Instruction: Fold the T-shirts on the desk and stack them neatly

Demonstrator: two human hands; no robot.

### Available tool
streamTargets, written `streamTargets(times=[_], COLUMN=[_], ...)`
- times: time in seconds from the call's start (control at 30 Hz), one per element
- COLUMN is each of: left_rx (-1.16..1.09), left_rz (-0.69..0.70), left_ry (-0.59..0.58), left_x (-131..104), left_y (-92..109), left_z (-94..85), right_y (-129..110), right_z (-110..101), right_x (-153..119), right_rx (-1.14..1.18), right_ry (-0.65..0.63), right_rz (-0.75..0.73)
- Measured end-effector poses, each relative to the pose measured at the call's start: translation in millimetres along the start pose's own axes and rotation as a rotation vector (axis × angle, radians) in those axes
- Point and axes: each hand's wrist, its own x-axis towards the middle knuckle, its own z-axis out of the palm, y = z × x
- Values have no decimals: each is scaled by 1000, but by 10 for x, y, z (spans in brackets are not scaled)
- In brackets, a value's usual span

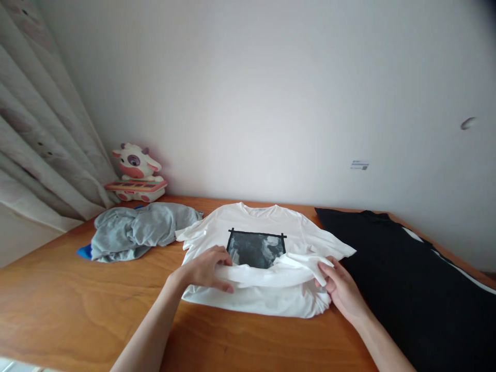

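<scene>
A white T-shirt (263, 302) lies spread on the wooden table, its neckline toward the wall. On its front is a dark grey picture print (253, 249) with a black frame, partly covered by the turned-up lower fabric. At the left end of this loose fold rests my left hand (209, 267), thumb and fingers apart on either side of the cloth. My right hand (338, 284) pinches the other end of the fold between thumb and fingers, lifting a small flap of it.
To the left lies a crumpled grey garment (143, 230) with blue bits. Behind it a toy cow with a keyboard (137, 173) stands near the curtain (34, 119). A black garment (403, 279) with white stripes spreads over the wooden table (89, 305) at right. The wall rises behind.
</scene>
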Motion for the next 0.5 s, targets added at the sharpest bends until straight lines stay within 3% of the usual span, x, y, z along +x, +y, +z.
streamTargets(times=[0.1, 0.2, 0.3, 0.37, 0.43, 0.5], left_rx=[83, -28, -170, -126, 26, 187], left_rz=[27, -3, -205, -315, -368, -414], left_ry=[102, 226, 569, 745, 730, 622], left_x=[-39, -5, 96, 157, 188, 192], left_y=[-92, -200, -287, -329, -355, -356], left_z=[-54, -50, 37, 123, 205, 261], right_y=[44, 99, 152, 173, 177, 168], right_z=[-34, -44, -40, -30, -15, 2], right_x=[-15, -8, -9, -29, -58, -87], right_rx=[70, 84, -5, -219, -499, -728], right_ry=[47, 85, 39, -10, -47, -61], right_rz=[73, -8, -48, -98, -198, -289])
